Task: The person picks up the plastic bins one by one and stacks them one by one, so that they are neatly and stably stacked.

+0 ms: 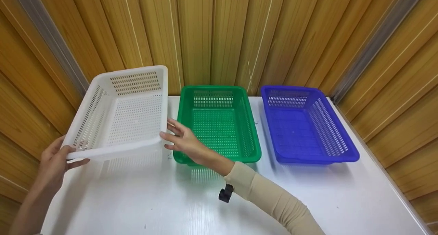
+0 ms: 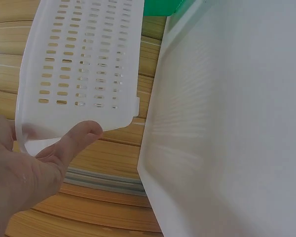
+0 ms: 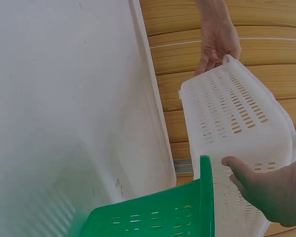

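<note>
Left hand [image 1: 53, 161]: clamped on the near-left corner of the white basket [image 1: 135, 118], thumb over the rim, fingers under it. Right hand [image 1: 186, 140]: clamped at the near-right corner, digits against the rim and outer wall.

White basket: leftmost of three, near end up off the bench [image 1: 184, 207], skewed relative to the others, mouth facing the head camera, slotted sides and base visible, nothing in it. Can't tell if the far end touches.

Right forearm crosses over the near-left part of the green basket [image 1: 215, 132]; beige sleeve [image 1: 273, 197] on that arm, small black clip [image 1: 226, 194] at the cuff.

Green basket: on bench, middle spot, just beside the white one. Blue basket [image 1: 296, 132]: on bench, right of green, a gap between them. Wood-look panel wall [image 1: 226, 33] behind and on both sides, grey strips at the corners.
</note>
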Demonstrator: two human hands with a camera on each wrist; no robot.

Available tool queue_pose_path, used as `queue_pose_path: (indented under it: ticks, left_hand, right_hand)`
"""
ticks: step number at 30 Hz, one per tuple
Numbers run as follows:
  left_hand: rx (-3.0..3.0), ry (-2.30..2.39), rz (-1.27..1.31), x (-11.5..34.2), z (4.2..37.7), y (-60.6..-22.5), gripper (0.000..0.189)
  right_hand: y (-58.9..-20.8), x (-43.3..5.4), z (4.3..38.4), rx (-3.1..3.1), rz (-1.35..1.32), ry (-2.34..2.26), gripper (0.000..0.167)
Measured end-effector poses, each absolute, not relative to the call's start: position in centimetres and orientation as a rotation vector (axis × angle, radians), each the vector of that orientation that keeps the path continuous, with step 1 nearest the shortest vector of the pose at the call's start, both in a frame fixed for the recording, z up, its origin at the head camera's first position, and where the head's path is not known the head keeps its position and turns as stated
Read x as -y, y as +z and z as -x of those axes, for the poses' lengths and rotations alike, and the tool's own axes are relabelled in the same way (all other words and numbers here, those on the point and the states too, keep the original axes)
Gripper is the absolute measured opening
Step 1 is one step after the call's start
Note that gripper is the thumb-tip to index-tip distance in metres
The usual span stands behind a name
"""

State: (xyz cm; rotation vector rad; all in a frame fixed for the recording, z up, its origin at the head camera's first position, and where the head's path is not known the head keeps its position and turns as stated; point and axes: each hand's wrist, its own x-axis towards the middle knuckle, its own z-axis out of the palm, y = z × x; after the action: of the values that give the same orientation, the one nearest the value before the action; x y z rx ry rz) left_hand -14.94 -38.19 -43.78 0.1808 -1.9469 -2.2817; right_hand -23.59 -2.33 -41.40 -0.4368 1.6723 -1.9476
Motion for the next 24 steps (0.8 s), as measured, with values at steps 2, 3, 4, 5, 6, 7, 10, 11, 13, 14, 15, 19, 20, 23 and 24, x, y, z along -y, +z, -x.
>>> queue_pose_path:
  ticks: [2, 3, 4, 5, 6, 7, 10, 11, 13, 14, 15, 19, 20, 23, 24]
  left_hand:
    - [1.947, -2.276, -0.17, 37.9, 15.0, -43.5, 0.035]
    - [1.945, -2.274, -0.163, 37.8, 15.0, -43.4, 0.035]
    - [1.945, -2.268, -0.153, 37.6, 15.0, -43.3, 0.036]
    - [1.939, -2.267, -0.141, 37.5, 15.0, -43.2, 0.036]
    - [1.931, -2.264, -0.128, 37.3, 15.0, -43.1, 0.036]
    - [1.926, -2.261, -0.112, 37.2, 15.0, -43.0, 0.037]
    - [1.898, -2.265, -0.074, 36.8, 14.9, -42.8, 0.039]
    - [1.89, -2.266, -0.066, 36.7, 14.9, -42.8, 0.04]
    - [1.89, -2.263, -0.057, 36.5, 14.8, -42.6, 0.041]
    - [1.896, -2.26, -0.051, 36.4, 14.8, -42.5, 0.04]
    - [1.905, -2.254, -0.048, 36.3, 14.8, -42.4, 0.04]
    - [1.943, -2.242, -0.03, 36.1, 14.9, -41.9, 0.049]
    - [1.952, -2.24, -0.027, 36.0, 15.0, -41.8, 0.053]
    - [1.969, -2.239, -0.033, 35.7, 15.0, -41.5, 0.061]
    - [1.975, -2.234, -0.031, 35.6, 15.0, -41.4, 0.061]
  right_hand:
    - [-41.3, 2.2, 23.7, -1.66, 0.429, -1.965, 0.073]
    - [-41.3, 2.1, 23.8, -1.651, 0.429, -1.975, 0.073]
    - [-41.3, 2.0, 23.8, -1.639, 0.431, -1.986, 0.074]
    - [-41.3, 1.9, 23.9, -1.626, 0.434, -1.996, 0.074]
    - [-41.3, 1.7, 23.9, -1.607, 0.438, -2.006, 0.074]
    - [-41.4, 1.6, 24.0, -1.59, 0.442, -2.016, 0.075]
    - [-41.4, 1.2, 24.1, -1.541, 0.451, -2.036, 0.077]
    - [-41.3, 1.1, 24.1, -1.533, 0.455, -2.038, 0.078]
    - [-41.3, 0.9, 24.2, -1.527, 0.461, -2.041, 0.08]
    - [-41.3, 0.8, 24.3, -1.527, 0.464, -2.043, 0.08]
    - [-41.2, 0.7, 24.4, -1.525, 0.47, -2.045, 0.08]
    - [-41.0, 0.2, 24.7, -1.509, 0.488, -2.055, 0.082]
    - [-41.0, 0.1, 24.8, -1.498, 0.494, -2.06, 0.082]
    - [-40.9, -0.4, 25.0, -1.478, 0.514, -2.066, 0.084]
    - [-40.9, -0.5, 25.0, -1.473, 0.523, -2.069, 0.085]
